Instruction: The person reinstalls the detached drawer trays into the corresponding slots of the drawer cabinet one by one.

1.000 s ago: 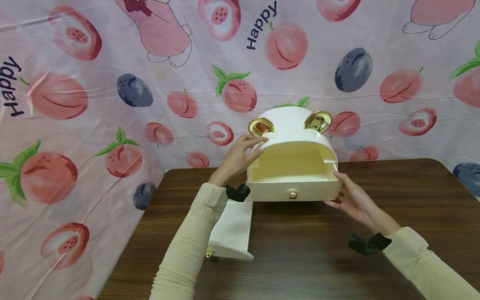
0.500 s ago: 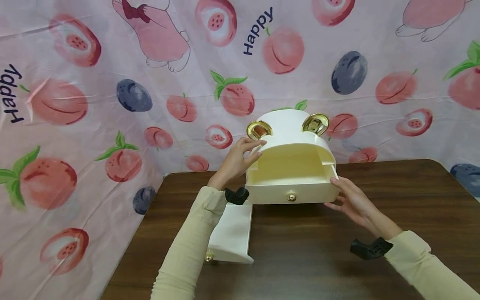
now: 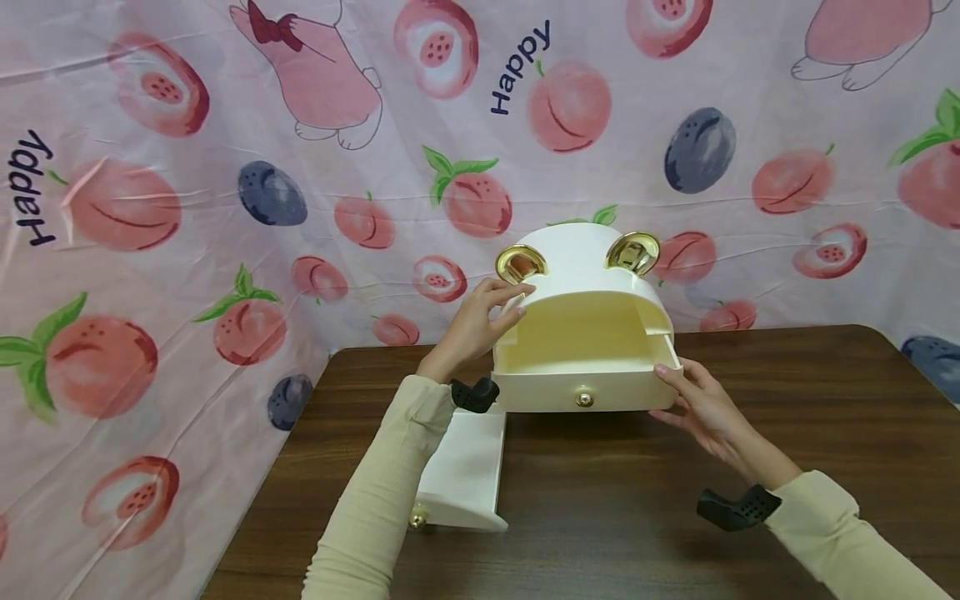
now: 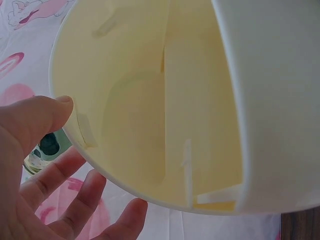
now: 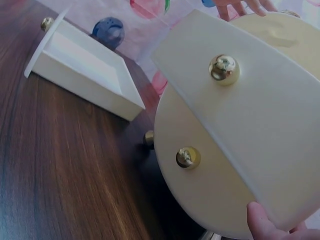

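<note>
A white, round-topped storage cabinet [image 3: 573, 258] with two gold ears stands on the table. Its upper drawer [image 3: 536, 393], which has a gold knob, juts out toward me. My left hand [image 3: 474, 323] grips the cabinet's upper left rim; in the left wrist view, the thumb is at the inside of the rim and the fingers [image 4: 85, 197] outside it. My right hand [image 3: 708, 417] holds the drawer's front right corner, thumb on the front panel. Its other fingers are mostly hidden. A lower panel [image 5: 215, 195] with its own gold knob [image 5: 187, 157] shows beneath the drawer in the right wrist view.
A separate white drawer [image 3: 468, 454] with a curved front and gold knob lies on the brown wooden table [image 3: 600, 517], left of the cabinet and partly behind my left forearm. A fruit-printed cloth [image 3: 420, 208] hangs close behind the cabinet.
My right hand has shifted slightly down and toward me, its thumb going from the drawer's side edge onto the front corner. My left hand stays on the rim. The head view has tilted slightly.
</note>
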The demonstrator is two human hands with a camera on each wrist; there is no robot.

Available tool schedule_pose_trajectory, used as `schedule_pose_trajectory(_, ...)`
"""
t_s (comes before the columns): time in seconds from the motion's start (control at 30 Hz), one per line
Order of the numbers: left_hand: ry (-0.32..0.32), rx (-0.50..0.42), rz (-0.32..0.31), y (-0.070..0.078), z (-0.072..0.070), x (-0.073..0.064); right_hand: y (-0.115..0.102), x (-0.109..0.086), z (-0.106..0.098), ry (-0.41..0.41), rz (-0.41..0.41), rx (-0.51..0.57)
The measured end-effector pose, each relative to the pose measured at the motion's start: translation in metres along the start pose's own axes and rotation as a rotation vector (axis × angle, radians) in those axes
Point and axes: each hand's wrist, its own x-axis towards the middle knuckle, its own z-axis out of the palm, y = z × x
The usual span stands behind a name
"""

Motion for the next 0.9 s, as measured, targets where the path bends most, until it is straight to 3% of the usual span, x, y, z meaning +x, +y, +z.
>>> schedule_pose_trajectory(0.33,0.0,-0.003,0.021,-0.001,-0.0015,-0.0056,0.0059,-0.0052,0.0076,0.039,-0.043,-0.033)
schedule_pose_trajectory(0.9,-0.001,0.0,0.019,-0.0007,-0.0013,-0.0064,0.0034,-0.0008,0.0091,0.074,-0.025,-0.036)
